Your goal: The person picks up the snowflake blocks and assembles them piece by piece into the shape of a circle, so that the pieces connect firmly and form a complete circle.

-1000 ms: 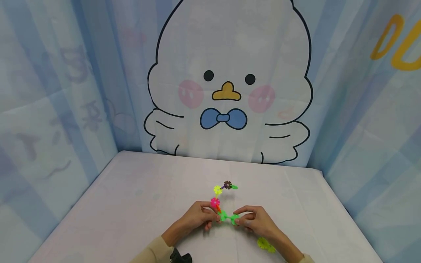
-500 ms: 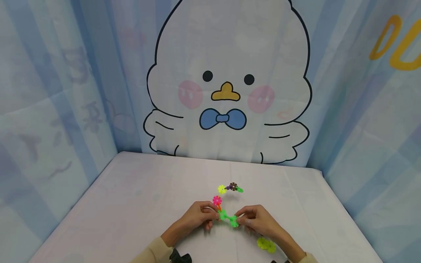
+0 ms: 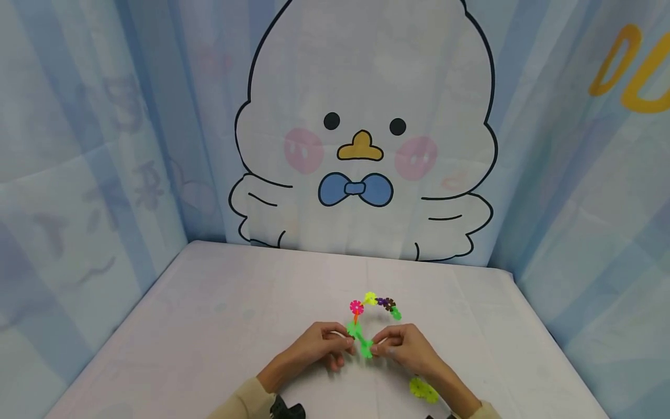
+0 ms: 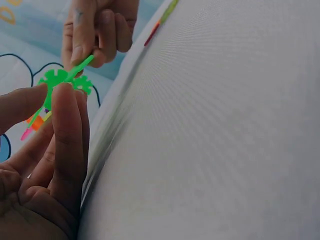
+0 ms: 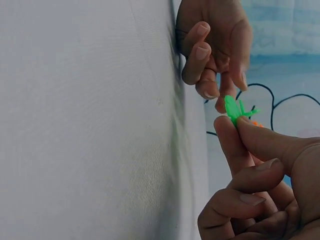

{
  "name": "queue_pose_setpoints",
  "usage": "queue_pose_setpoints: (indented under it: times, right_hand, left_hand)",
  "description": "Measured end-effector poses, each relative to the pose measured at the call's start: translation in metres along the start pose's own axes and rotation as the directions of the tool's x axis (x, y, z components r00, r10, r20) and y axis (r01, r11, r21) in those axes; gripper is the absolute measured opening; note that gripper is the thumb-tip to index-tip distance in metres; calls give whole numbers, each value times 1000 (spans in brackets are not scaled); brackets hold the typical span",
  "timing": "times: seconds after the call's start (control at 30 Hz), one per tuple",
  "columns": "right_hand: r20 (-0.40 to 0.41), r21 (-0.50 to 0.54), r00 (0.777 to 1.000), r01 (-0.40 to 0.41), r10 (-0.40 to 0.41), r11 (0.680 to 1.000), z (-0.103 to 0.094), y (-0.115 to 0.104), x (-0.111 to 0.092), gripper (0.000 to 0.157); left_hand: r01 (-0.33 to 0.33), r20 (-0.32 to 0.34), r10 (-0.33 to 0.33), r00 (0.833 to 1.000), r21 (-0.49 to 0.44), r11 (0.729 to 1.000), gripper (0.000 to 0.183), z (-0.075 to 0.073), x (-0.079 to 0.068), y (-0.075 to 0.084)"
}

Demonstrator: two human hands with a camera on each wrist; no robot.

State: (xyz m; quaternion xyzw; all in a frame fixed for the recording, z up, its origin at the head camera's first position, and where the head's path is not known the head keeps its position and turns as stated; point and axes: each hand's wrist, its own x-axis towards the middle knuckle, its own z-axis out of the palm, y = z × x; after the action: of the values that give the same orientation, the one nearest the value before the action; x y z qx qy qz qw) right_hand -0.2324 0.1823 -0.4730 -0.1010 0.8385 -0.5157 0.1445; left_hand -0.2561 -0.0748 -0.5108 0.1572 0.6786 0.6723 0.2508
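A curved chain of interlocking plastic snowflake discs is held between both hands in the head view. Up from its green discs (image 3: pixel 355 330) it runs through an orange one, a pink disc (image 3: pixel 356 307), a yellow disc (image 3: pixel 370 298), purple and brown ones, to a green far end (image 3: pixel 396 313). My right hand (image 3: pixel 407 348) pinches the near green end disc (image 5: pixel 231 107) between thumb and index finger. On the other side, my left hand (image 3: pixel 321 344) has thumb and index fingertip around a neighbouring green disc (image 4: pixel 52 80). Fingertips partly cover both discs.
Yellow-green snowflake discs (image 3: pixel 423 390) lie on the white-covered table (image 3: pixel 235 326) beside the right forearm. Dark wrist gear (image 3: pixel 287 408) shows at the left sleeve. Behind the table hangs a blue and white curtain (image 3: pixel 361 227) with a cartoon bird.
The chain has turned clockwise in the head view, its far end swinging right and toward me. Its near green discs have tilted steeper. Both hands have stayed nearly in place.
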Motion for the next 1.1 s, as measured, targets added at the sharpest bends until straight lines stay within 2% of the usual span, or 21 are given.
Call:
queue_pose_setpoints:
  times: [0.13,0.37,0.57,0.77,0.9,1.1]
  right_hand:
    - [-36,-12,999,25,-25,1000,7,-3,4,19]
    - [-56,-49,997,55,-57,997,18,-6,9,19]
    - [-54,-54,996,63,-66,997,20,-6,9,20]
    - [-37,-96,999,35,-39,995,-2,-4,3,27]
    - [-10,-162,1000,-4,2,987,-25,0,-6,23]
    - [-31,-309,998,-56,49,949,-52,10,-19,17]
  left_hand:
    - [4,21,-5,1000,4,1000,25,1,0,1]
    - [35,-12,-35,999,20,999,20,3,0,3]
    - [35,-38,-34,999,24,999,22,3,0,3]
    - [33,-56,-32,998,12,999,22,4,0,2]
    - [30,-52,-30,998,-7,1000,23,4,0,2]
    - [24,-48,-25,999,-19,1000,23,3,-1,2]
